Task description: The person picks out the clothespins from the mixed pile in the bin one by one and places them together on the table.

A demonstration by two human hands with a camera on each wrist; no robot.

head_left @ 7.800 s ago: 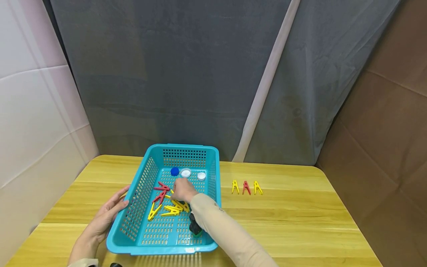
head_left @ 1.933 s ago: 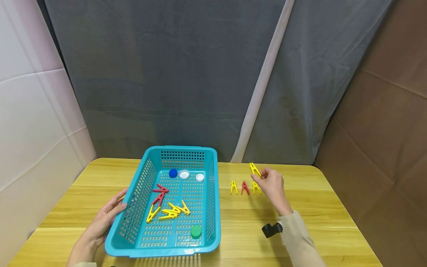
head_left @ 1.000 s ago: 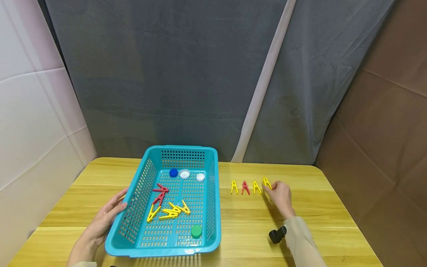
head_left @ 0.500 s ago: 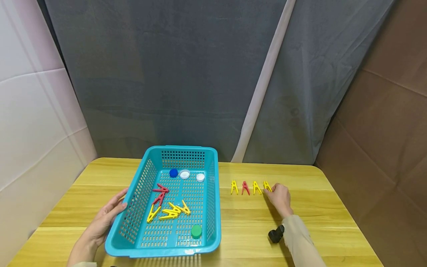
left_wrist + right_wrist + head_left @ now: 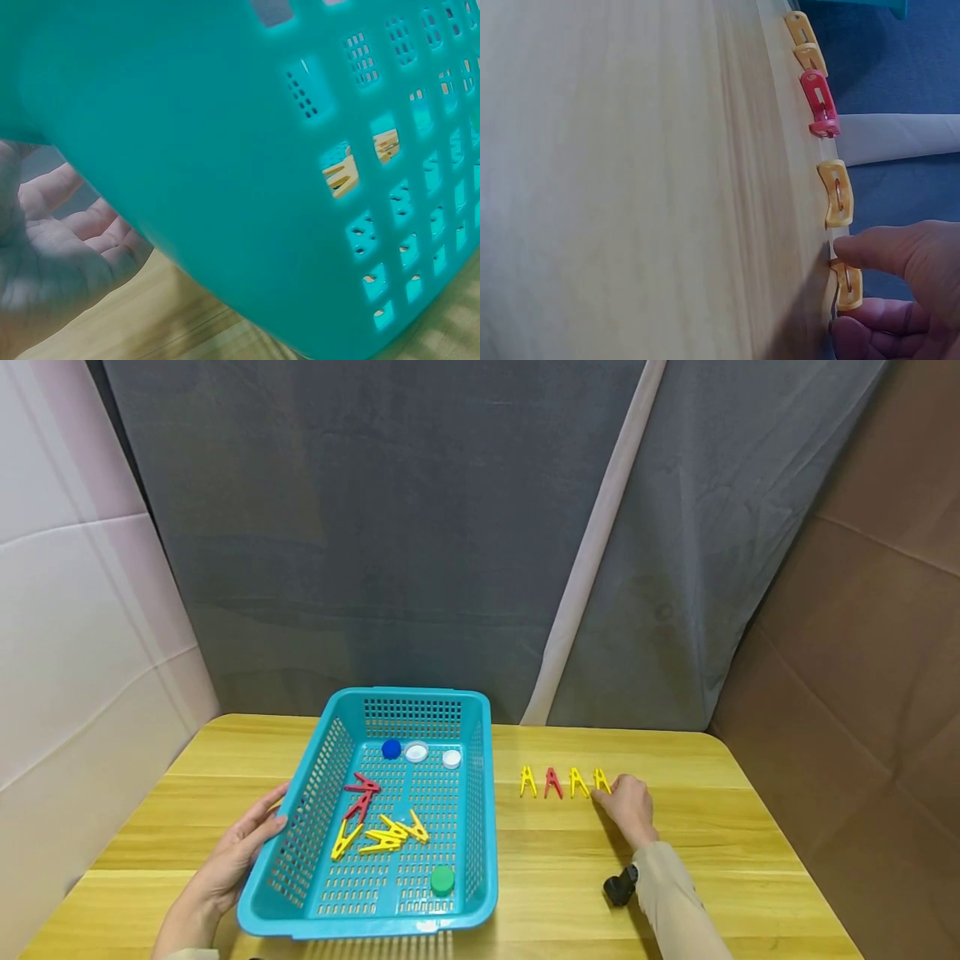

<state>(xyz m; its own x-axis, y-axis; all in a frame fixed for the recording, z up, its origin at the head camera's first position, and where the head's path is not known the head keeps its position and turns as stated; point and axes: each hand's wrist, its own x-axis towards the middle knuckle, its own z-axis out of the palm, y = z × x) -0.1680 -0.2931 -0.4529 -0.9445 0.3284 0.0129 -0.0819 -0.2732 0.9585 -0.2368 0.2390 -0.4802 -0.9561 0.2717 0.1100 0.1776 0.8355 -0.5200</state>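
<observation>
My right hand (image 5: 630,806) is at the right end of a row of small plastic clothespins, with thumb and fingers about the legs of a yellow clothespin (image 5: 601,778). In the right wrist view, the thumb is on one side of that clothespin (image 5: 847,286) and a finger on the other. To its left stand another yellow clothespin (image 5: 577,782), a red clothespin (image 5: 553,782) and one more yellow clothespin (image 5: 528,781). My left hand (image 5: 232,852) holds the left rim of a turquoise perforated basket (image 5: 367,927), thumb at the rim, fingers along the outer side.
Inside the basket lie two red clothespins (image 5: 360,806), several yellow clothespins (image 5: 386,837), a blue cap (image 5: 392,749), two white caps (image 5: 416,752) and a green cap (image 5: 442,881). A grey curtain (image 5: 412,527) hangs behind the wooden table (image 5: 570,877).
My right hand has brought a yellow clothespin from the basket to the row's right end and lowered it into line with the others. My left hand has stayed at the basket.
</observation>
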